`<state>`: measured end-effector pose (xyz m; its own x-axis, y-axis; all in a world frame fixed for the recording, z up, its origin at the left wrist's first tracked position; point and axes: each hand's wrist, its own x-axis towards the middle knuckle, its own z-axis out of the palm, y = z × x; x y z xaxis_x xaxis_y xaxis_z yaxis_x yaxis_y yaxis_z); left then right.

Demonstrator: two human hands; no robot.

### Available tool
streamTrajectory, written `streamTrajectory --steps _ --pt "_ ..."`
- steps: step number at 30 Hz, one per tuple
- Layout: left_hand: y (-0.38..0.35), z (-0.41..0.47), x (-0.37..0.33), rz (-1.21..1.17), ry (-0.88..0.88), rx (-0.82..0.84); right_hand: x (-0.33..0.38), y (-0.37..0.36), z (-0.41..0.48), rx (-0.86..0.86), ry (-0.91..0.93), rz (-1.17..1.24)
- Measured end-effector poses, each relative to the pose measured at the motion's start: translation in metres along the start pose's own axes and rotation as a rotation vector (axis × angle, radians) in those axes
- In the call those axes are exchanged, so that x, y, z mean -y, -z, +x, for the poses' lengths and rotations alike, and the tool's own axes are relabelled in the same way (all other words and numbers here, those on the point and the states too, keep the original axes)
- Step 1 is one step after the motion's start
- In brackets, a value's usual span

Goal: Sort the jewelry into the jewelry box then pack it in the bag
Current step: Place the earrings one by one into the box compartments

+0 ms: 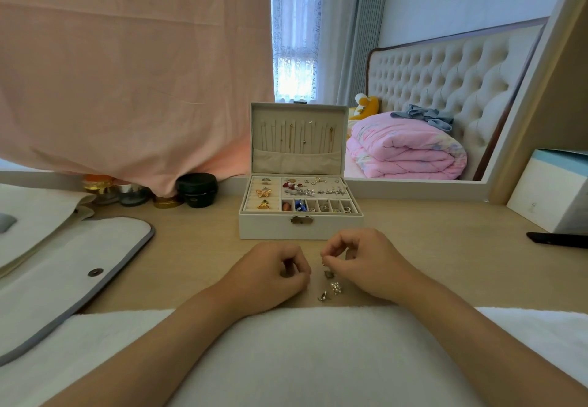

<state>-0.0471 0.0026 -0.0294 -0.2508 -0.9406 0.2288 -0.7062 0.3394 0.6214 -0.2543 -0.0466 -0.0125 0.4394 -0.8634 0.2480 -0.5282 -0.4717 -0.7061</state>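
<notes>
Pink cloth (127, 72) hangs over the left part of a mirror (521, 139). The mirror's uncovered part reflects a tufted headboard (445, 75), folded pink quilt (404, 149), yellow plush toy (366, 106), blue-gray garment (426, 117), lace curtain (296, 40) and gray drape (366, 24). On the wooden desk (445, 263): a black round jar (197, 188) and gold-lidded jars (167, 203) under the cloth's hem, a white-and-blue box (550, 190) far right with a flat black object (556, 239) just in front, and a white towel (286, 359) along the near edge.

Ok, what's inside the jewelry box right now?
In the jewelry box: gold bow pieces in the left ring rolls, mixed earrings in the upper right tray, small items in the front compartments, necklaces hanging in the lid. The lid pocket hides its contents.
</notes>
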Motion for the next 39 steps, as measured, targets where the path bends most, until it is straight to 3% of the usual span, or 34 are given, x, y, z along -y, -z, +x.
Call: streamTrajectory --steps 14,26,33,39 --pt "-0.002 0.017 -0.018 -0.117 0.059 -0.141 0.012 0.007 0.012 -0.085 -0.048 0.128" --pt "0.042 0.097 -0.009 -0.263 0.096 -0.346 0.026 0.032 0.091 -0.221 0.118 0.120" --pt "0.061 0.144 -0.002 -0.306 0.090 -0.446 0.021 0.032 0.146 -0.296 0.094 0.196" --pt "0.064 0.169 0.014 -0.166 0.081 -0.469 0.010 0.027 0.178 -0.290 0.035 0.281"
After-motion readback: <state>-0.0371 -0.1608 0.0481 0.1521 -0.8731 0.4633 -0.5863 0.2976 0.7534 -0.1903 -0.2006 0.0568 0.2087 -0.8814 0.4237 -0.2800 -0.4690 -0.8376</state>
